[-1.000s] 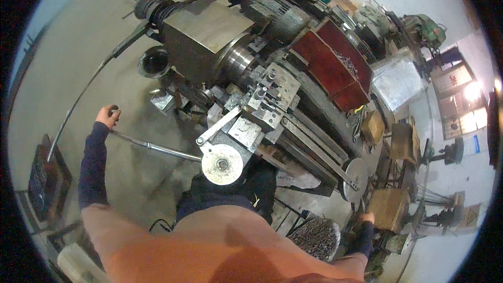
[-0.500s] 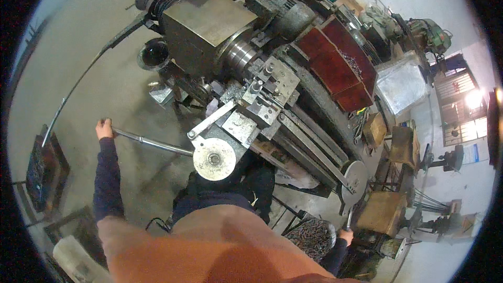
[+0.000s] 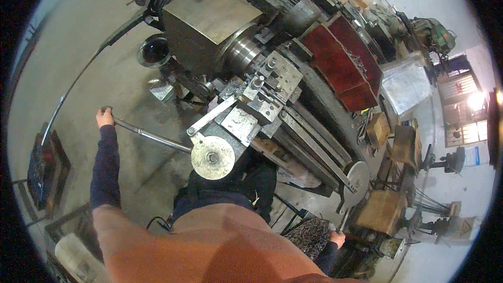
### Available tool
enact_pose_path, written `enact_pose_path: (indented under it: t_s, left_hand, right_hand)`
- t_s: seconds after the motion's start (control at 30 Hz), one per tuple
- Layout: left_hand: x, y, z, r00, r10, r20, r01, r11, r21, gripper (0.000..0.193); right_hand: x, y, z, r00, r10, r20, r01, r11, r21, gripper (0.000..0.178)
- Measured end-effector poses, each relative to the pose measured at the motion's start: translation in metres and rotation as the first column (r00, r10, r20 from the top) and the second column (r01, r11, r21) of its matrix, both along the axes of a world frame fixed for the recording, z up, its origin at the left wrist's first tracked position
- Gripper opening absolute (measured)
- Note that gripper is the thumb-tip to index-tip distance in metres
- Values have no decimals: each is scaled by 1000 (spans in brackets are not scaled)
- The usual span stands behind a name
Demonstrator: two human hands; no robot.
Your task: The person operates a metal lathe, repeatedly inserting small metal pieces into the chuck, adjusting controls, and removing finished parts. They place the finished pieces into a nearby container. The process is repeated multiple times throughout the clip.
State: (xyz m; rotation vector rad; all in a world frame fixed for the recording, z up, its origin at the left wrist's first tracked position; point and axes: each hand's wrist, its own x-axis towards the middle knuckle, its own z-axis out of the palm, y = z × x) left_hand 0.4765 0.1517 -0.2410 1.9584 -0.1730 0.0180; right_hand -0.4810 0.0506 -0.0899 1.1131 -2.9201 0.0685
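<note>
My left hand (image 3: 105, 117) is wrapped round the end of a long metal lever (image 3: 152, 136), which runs to a round pale disc (image 3: 212, 158) at the front of a lathe. A flat link bar (image 3: 213, 116) joins that disc to the tool slide (image 3: 262, 107). Low on the right, my right hand (image 3: 337, 238) grips a shorter lever (image 3: 343, 221) under a second round disc (image 3: 358, 177), at the far end of a long bar (image 3: 317, 149). The shiny chuck (image 3: 245, 55) sticks out of the headstock (image 3: 212, 13). What lies at the chuck's mouth is too small to make out.
Beside my right forearm sits a container heaped with small dark metal pieces (image 3: 314, 236). A dark red tray (image 3: 340, 63) stands behind the lathe bed. Wooden boxes (image 3: 385, 212) line the right side. On the floor at left is a dark block-like box (image 3: 48, 173).
My right hand and its lever have swung a little to the left. My left hand has shifted slightly up, still on its lever. The whole view has moved slightly.
</note>
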Motion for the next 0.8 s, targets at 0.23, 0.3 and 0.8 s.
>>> enact_pose_path:
  t_s: [0.23,0.3,0.8]
  left_hand:
    - [11,11,-10,988,-22,151,23,1000,-7,26]
    - [18,10,-9,948,-90,306,66,994,86,27]
    - [-84,-205,71,871,-285,-400,162,936,-314,14]
  right_hand:
    - [1,-10,1,996,-49,-76,47,998,-37,41]
    - [1,-12,11,996,-30,-81,29,1000,-10,46]
    - [-124,-61,-22,994,30,-100,-19,994,110,37]
